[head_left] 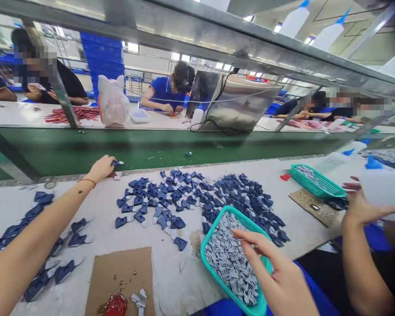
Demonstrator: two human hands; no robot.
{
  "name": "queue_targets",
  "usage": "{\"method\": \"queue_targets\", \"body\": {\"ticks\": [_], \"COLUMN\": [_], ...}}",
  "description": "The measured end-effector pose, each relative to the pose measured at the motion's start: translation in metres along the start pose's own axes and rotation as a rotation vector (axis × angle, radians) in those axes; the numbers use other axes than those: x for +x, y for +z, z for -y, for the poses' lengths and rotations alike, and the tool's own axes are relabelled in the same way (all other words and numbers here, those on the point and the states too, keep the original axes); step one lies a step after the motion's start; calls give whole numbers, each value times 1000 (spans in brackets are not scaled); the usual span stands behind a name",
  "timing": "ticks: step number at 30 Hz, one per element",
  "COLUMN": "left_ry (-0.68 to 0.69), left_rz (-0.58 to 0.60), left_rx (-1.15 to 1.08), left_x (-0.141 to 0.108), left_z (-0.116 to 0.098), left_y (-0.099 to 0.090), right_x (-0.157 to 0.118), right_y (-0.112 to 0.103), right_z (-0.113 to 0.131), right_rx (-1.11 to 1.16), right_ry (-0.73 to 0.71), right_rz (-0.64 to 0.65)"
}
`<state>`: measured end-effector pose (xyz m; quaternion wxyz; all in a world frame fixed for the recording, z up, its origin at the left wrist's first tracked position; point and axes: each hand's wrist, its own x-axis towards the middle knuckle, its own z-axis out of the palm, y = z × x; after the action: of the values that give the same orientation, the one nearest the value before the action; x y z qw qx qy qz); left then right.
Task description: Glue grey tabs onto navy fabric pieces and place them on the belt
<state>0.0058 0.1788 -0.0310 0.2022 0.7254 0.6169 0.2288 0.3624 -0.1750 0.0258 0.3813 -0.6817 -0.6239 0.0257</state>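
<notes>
My left hand (102,167) reaches to the edge of the green conveyor belt, its fingers closed on a small navy piece (117,163) with a pale tip. My right hand (276,267) is over a teal basket (213,274) full of small grey parts (230,254), thumb and index finger close together at the parts; whether something is between them is too small to tell. A large pile of navy pieces (171,193) lies behind the basket. At the lower left, a cardboard sheet (118,263) bears a red item (116,305) and grey parts.
More navy pieces (64,271) lie at left. Metal posts and a shelf (197,35) frame the green belt (145,149). At right, a co-worker's hand (365,206) holds a white bottle (383,188) near another teal basket (316,184). Several people work across the belt.
</notes>
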Motion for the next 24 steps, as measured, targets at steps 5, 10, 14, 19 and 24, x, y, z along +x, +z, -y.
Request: {"method": "queue_targets", "body": {"ticks": [5, 10, 14, 19, 24], "left_ry": [-86, -114, -208, -354, -558], "left_rz": [-92, 26, 210, 359, 358], "left_rx": [-364, -719, -949, -1013, -1181], "left_x": [-22, -100, -171, -242, -293], "left_z": [-14, -37, -46, -44, -34], "left_y": [-6, -9, -12, -13, -8], "right_x": [-5, 5, 10, 16, 28], "right_y": [32, 56, 63, 68, 72], "right_z": [-51, -55, -54, -56, -47], "right_rx": [-248, -299, -336, -351, -320], "right_ry": [201, 221, 262, 295, 280], "right_rz": [321, 398, 424, 417, 403]}}
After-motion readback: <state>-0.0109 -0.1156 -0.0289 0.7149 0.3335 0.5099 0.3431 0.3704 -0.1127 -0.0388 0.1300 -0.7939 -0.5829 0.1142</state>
